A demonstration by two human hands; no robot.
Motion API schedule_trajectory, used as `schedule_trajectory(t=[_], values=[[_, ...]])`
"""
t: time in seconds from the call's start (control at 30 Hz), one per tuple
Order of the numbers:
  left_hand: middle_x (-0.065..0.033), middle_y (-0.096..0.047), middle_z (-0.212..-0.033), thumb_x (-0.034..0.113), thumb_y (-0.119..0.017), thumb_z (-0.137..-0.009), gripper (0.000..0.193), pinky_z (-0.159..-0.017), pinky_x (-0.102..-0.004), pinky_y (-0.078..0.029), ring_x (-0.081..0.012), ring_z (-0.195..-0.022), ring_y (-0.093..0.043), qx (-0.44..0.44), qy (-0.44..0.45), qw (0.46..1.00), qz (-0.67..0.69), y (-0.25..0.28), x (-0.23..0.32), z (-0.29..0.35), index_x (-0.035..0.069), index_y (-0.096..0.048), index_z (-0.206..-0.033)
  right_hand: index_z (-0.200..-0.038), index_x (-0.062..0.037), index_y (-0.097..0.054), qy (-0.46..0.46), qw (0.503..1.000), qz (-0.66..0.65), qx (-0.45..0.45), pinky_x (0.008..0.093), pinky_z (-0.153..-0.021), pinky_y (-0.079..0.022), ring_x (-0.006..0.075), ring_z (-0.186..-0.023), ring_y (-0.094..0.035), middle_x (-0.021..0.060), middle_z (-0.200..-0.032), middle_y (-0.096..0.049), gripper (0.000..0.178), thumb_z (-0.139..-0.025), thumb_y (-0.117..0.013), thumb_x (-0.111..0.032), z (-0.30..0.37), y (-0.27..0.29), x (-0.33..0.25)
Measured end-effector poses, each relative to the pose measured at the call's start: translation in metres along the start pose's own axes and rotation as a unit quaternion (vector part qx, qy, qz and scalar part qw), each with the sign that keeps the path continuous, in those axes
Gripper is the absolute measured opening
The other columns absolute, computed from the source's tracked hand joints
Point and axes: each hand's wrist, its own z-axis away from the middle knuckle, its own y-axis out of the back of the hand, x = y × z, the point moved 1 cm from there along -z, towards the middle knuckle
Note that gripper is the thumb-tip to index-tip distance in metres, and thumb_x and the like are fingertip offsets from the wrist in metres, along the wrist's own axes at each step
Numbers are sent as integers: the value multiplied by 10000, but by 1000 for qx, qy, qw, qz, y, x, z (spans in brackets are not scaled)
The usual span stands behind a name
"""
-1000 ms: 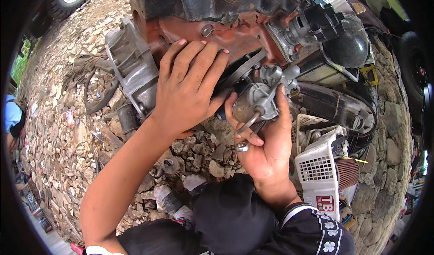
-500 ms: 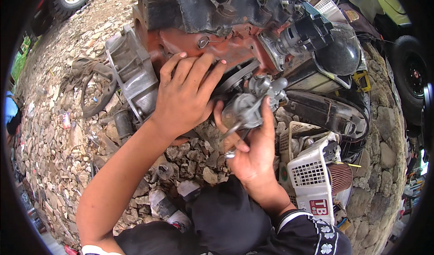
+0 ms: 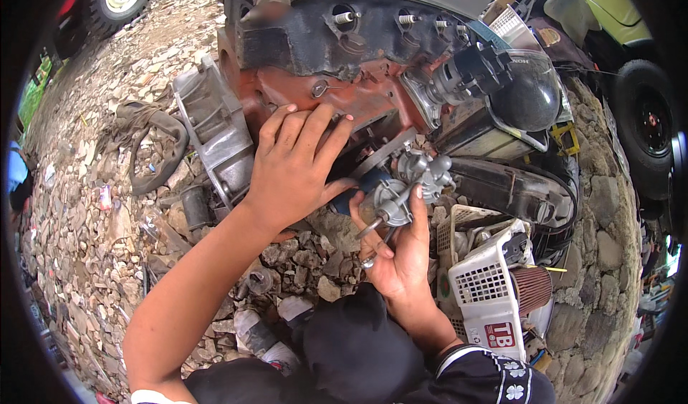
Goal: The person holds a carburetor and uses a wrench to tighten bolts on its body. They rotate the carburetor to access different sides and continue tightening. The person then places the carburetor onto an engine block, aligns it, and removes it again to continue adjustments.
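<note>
My left hand is open, its fingers stretched out against the lower side of an engine block with reddish-orange paint. In my right hand is a silver mechanical fuel pump, gripped between thumb and fingers. A curved metal lever sticks out of the pump toward me. The pump is apart from the block, just in front of a grey flange and a dark blue cylindrical part. Part of the left thumb's surroundings is shadowed. Above the block runs a black cylinder head with several spark plugs.
A grey metal housing stands at the engine's left end; a black distributor juts out at its right. White plastic baskets with parts and a pleated filter lie to my right, before a low stone wall. Loose stones cover the ground.
The fuel pump, blurred before, is now sharp and slightly lower and turned in my right hand. My left hand stays on the block. The whole view has shifted a little.
</note>
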Motion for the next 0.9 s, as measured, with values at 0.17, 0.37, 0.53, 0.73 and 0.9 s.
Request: schedule_trajectory(t=[0.17,0.37,0.53,0.73,0.9], values=[[-110,-491,-1343,504,-856,-583,905,-1092,-513,-307,-307,-1193,-476,18,3,1000,6,-5,0,2,119,-584,-1357,-1141,-59,-636,-18,1000,9,6,166,-355,-311,263,-1131,-635,67,-1046,-695,429,-997,-625,-462,-7,9,-7],[-117,-485,-1334,489,-864,-566,914,-1099,-520,-301,-314,-1195,-461,33,4,999,18,-8,-1,3,118,-586,-1354,-1166,-49,-627,-15,1000,-13,-9,168,-360,-318,245,-1144,-625,71,-1034,-689,454,-1005,-607,-473,-2,-6,-5],[-116,-483,-1335,443,-875,-540,923,-1106,-525,-296,-312,-1194,-459,40,1,999,16,-12,-3,5,120,-585,-1355,-1192,-45,-607,17,999,44,8,164,-384,-337,226,-1158,-615,68,-1053,-681,468,-1017,-582,-480,-6,-15,3],[-117,-483,-1339,443,-861,-553,918,-1112,-523,-285,-308,-1198,-462,32,-6,999,13,-11,-4,5,111,-580,-1362,-1286,-64,-557,-16,998,64,-26,163,-390,-317,244,-1148,-641,110,-1118,-683,448,-1028,-580,-430,-2,-16,8],[-130,-480,-1355,523,-838,-572,961,-1118,-518,-286,-312,-1219,-461,29,-18,999,14,-8,-6,5,88,-560,-1382,-1286,-23,-568,-34,992,109,-45,147,-380,-352,240,-1257,-530,167,-1223,-612,537,-1012,-572,-484,2,1,10]])
